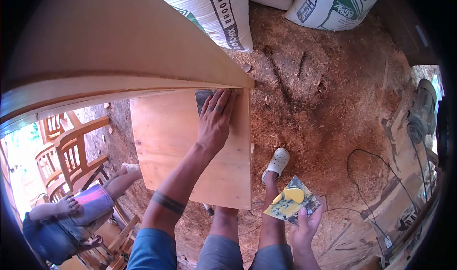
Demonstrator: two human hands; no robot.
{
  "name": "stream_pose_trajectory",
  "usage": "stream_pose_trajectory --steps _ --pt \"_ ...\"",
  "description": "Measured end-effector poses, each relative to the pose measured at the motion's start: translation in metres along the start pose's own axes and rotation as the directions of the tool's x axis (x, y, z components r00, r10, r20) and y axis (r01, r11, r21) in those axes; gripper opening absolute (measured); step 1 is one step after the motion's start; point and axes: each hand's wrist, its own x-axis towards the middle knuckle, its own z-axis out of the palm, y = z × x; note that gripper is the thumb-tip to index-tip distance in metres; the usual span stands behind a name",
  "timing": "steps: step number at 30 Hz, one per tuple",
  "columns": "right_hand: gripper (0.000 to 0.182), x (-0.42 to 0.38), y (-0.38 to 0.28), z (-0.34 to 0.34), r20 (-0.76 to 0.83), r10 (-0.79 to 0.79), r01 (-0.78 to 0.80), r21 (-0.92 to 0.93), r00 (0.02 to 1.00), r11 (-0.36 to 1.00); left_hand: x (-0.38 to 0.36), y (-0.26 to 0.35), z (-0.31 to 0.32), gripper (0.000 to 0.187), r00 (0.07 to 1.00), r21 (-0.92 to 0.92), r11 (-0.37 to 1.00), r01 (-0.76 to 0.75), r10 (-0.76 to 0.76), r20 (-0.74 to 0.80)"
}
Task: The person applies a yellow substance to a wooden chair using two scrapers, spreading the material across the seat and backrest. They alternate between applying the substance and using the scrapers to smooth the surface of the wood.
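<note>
My left hand presses a dark, flat putty spreader against a pale wooden panel, close to the inner corner beneath a larger wooden board. Its fingers lie together over the sheet, partly hiding it. Lower right, my right hand grips the edge of a stained square putty board, thumb on top. A thick lump of yellow putty sits on that board, with yellow smears around it.
White printed sacks stand at the top. Sawdust covers the floor, and a black cable loops across the right. Wooden chairs and another person are at left. A machine stands far right.
</note>
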Motion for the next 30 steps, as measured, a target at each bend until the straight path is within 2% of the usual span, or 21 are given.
stream_pose_trajectory --steps 5,8,11,14,18,21,24,30 --pt "0.045 0.000 0.004 0.001 0.004 -0.008 0.008 0.015 1.000 1.000 0.007 0.001 -0.007 0.063 1.000 -0.048 0.999 0.003 -0.004 -0.024" --pt "0.045 -0.001 0.001 0.001 0.009 -0.007 0.007 0.031 1.000 0.999 0.016 0.009 -0.038 0.064 0.983 -0.122 0.991 0.063 -0.040 0.182" --pt "0.044 -0.006 -0.001 0.000 0.000 -0.006 0.006 0.028 1.000 1.000 0.005 0.014 -0.059 0.063 0.970 -0.167 0.984 0.065 -0.023 0.242" --pt "0.043 -0.007 0.001 -0.007 0.000 -0.022 0.022 0.011 1.000 1.000 -0.004 0.017 -0.055 0.055 0.989 -0.041 0.998 0.037 -0.031 0.145" --pt "0.042 -0.004 0.002 -0.014 0.005 -0.044 0.044 0.013 0.999 0.999 -0.005 0.013 -0.017 0.073 0.999 -0.006 0.999 -0.052 0.052 -0.009" --pt "0.043 -0.001 -0.001 -0.014 0.000 -0.053 0.053 0.005 0.999 0.999 -0.002 0.015 -0.003 0.060 0.997 0.101 0.992 -0.071 0.075 -0.031" --pt "0.044 0.000 0.000 -0.017 0.004 -0.046 0.046 0.003 0.999 0.999 -0.003 0.013 0.007 0.060 0.996 0.163 0.985 -0.061 0.070 -0.049" --pt "0.044 0.002 -0.002 -0.014 -0.016 -0.041 0.041 0.001 0.999 0.999 -0.003 0.010 0.015 0.063 0.993 0.113 0.991 -0.074 0.083 -0.078"
